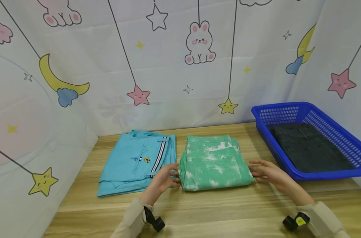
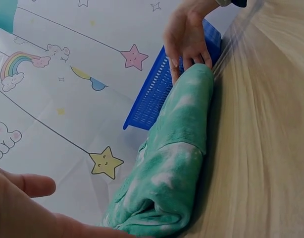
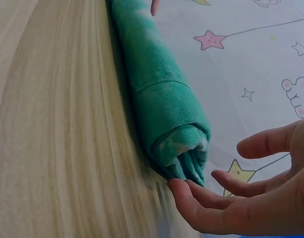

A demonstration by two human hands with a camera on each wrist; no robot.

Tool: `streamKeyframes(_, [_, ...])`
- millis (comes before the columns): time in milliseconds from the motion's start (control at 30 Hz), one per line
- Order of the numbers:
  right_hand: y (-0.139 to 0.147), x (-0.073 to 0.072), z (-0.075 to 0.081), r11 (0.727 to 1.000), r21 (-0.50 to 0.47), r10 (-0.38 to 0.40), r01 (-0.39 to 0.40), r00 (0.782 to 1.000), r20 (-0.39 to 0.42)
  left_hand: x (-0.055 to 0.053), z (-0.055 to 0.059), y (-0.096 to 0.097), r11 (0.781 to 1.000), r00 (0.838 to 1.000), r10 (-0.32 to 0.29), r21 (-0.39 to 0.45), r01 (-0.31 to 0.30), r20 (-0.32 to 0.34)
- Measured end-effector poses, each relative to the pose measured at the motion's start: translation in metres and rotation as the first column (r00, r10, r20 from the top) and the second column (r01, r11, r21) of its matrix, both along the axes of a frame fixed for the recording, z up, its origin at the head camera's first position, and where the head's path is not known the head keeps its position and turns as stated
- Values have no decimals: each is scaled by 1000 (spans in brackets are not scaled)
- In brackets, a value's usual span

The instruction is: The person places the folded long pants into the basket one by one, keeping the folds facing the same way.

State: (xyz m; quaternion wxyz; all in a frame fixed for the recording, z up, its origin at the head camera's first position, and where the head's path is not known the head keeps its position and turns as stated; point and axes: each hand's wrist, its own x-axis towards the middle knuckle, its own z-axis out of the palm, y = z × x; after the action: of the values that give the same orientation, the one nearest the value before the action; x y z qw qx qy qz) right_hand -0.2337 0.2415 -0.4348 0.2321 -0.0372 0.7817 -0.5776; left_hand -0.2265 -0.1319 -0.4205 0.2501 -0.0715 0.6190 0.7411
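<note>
A folded pair of green-and-white tie-dye pants lies flat on the wooden table between my two hands. My left hand is at its left edge, fingers loosely extended and near or touching the fold. On the other side, my right hand has its fingertips at the right edge. In the right wrist view, fingertips meet the lower end of the rolled-looking fold, while the thumb stands apart. Neither hand grips the cloth.
Folded light-blue pants with a striped waistband lie to the left, close to my left forearm. At the right stands a blue plastic basket holding folded dark pants. A white printed curtain hangs behind the table.
</note>
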Motion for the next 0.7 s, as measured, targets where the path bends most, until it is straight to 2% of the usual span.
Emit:
streamKeyframes(167, [1, -2, 2, 1000, -9, -10, 10, 1000, -8, -3, -2, 2, 997, 998, 60, -58, -60, -4])
streamKeyframes(467, [-1, -9, 0, 1000, -7, -25, 25, 1000, 1, -10, -4, 4, 995, 996, 86, -50, -88, -28])
streamKeyframes(700, [-4, -13, -5, 998, -50, -32, 33, 999, 29, -15, -7, 6, 992, 993, 115, -40, -116, -34])
